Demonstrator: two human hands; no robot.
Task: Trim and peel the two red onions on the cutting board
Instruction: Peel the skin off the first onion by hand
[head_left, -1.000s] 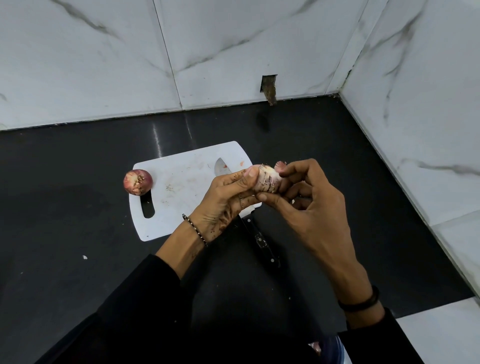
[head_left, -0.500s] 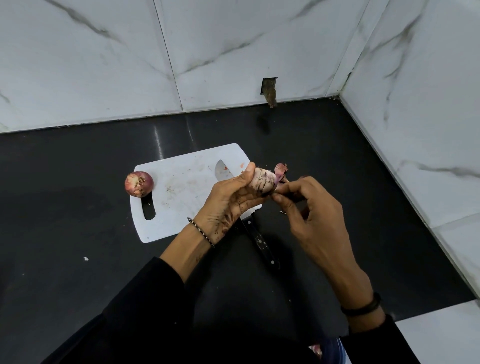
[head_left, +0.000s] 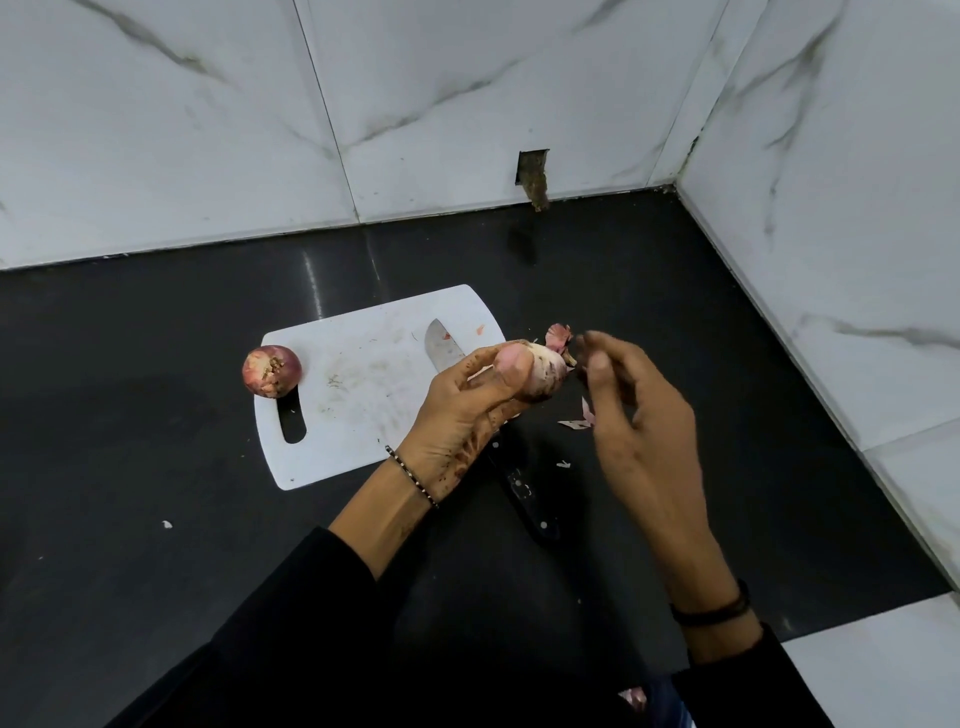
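Currently the held red onion (head_left: 546, 370) sits in my left hand (head_left: 467, 410), raised above the right edge of the white cutting board (head_left: 363, 415). Its exposed surface is pale, pinkish-white and speckled with dark dirt, and a loose flap of reddish dry skin (head_left: 559, 335) stands up at its far end. My left thumb lies across the near side of the onion and the fingers curl beneath it, so the grip is closed round the bulb; the hand is smeared with dirt and a beaded bracelet (head_left: 413, 475) circles the wrist. My right hand (head_left: 641, 421) is just beside the onion's skin end, with the fingers (head_left: 597, 364) loosely bent and blurred; whether they pinch any skin cannot be determined. A dark band (head_left: 711, 613) sits on the right wrist. The second red onion (head_left: 271, 371) rests at the board's left edge, beside the handle slot, with its red-brown skin on and its rough end facing me. The knife (head_left: 442, 349) lies with its blade on the board and its black handle on the black countertop (head_left: 130, 467), passing under my left hand. Small skin scraps (head_left: 574, 424) lie on the countertop near my right hand.
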